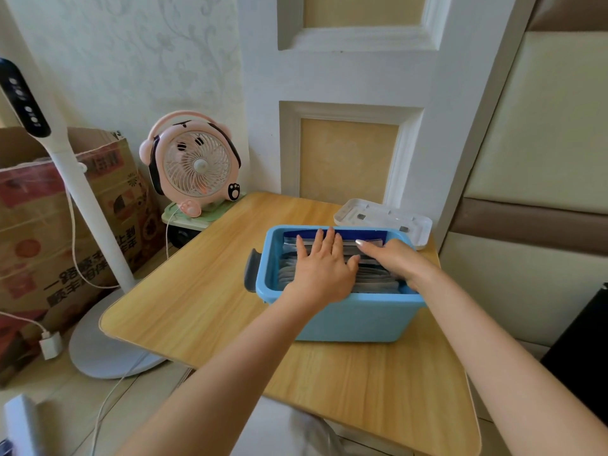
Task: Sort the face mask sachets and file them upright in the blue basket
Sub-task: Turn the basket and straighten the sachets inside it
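Note:
A light blue basket with a dark grey handle on its left end stands on the wooden table. Several face mask sachets, silvery and dark blue, stand upright inside it. My left hand lies flat on the sachet tops, fingers spread and pointing away from me. My right hand reaches into the basket's right side, its fingers down among the sachets and partly hidden by them. Whether it grips one I cannot tell.
A white lid lies behind the basket at the table's far edge. A pink desk fan stands at the left on a small stand. A cardboard box and a white floor-fan pole stand on the floor at left.

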### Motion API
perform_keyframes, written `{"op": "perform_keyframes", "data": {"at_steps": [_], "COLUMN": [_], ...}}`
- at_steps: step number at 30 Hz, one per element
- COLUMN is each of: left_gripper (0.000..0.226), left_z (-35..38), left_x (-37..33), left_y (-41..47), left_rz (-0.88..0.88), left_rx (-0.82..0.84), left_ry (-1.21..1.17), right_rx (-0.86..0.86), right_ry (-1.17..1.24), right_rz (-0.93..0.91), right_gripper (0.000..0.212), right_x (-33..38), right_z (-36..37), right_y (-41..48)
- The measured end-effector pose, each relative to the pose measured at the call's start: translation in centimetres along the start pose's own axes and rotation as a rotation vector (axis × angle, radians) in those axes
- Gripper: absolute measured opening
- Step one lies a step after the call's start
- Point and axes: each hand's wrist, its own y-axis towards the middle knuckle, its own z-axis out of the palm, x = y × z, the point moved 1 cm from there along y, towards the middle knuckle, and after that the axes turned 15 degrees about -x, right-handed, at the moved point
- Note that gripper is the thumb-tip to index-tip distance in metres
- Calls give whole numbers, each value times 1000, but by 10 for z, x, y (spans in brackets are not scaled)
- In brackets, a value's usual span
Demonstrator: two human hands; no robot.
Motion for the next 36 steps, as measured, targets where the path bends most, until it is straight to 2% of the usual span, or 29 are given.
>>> {"op": "perform_keyframes", "data": {"at_steps": [3,8,11,15,19,22,24,25,27,28,29,30,31,33,34,36], "left_gripper": [63,63,64,64,65,65,65,64,65,65,65,65,65,67,69,74], "left_z": [0,1,1,2,3,3,2,1,0,0,0,1,0,0,0,0], "left_x": [-1,0,1,0,1,2,2,2,2,2,3,3,3,3,3,3], "left_y": [0,0,0,0,0,-1,-2,-2,-2,-2,-1,-1,-1,0,0,0], "left_rz": [8,28,19,7,8,11,7,8,10,9,8,8,9,12,13,17], "left_rx": [-13,29,34,19,25,31,28,28,30,34,40,47,54,67,71,78], "left_ry": [14,52,58,36,49,63,47,40,30,26,24,27,30,35,37,27], "right_rx": [84,141,122,194,225,219,125,11,-335,-501,-596,-577,-455,-121,-30,-52], "right_ry": [13,14,-74,106,59,-15,-92,-91,-38,-75,-168,-298,-385,-371,-318,-285], "right_rz": [-48,-28,7,117,43,18,-60,-131,-316,-400,-441,-402,-283,43,132,116], "right_gripper": [41,48,54,63,52,54,49,43,34,34,38,44,51,53,49,45], "right_x": [1,1,2,1,-1,1,4,7,9,8,5,-2,-10,-22,-24,-24], "right_z": [-1,1,2,3,1,2,1,0,-7,-13,-21,-28,-35,-42,-44,-46], "right_y": [-3,-3,-5,-3,-5,-8,-12,-14,-21,-23,-23,-19,-14,-9,-11,-8]}}
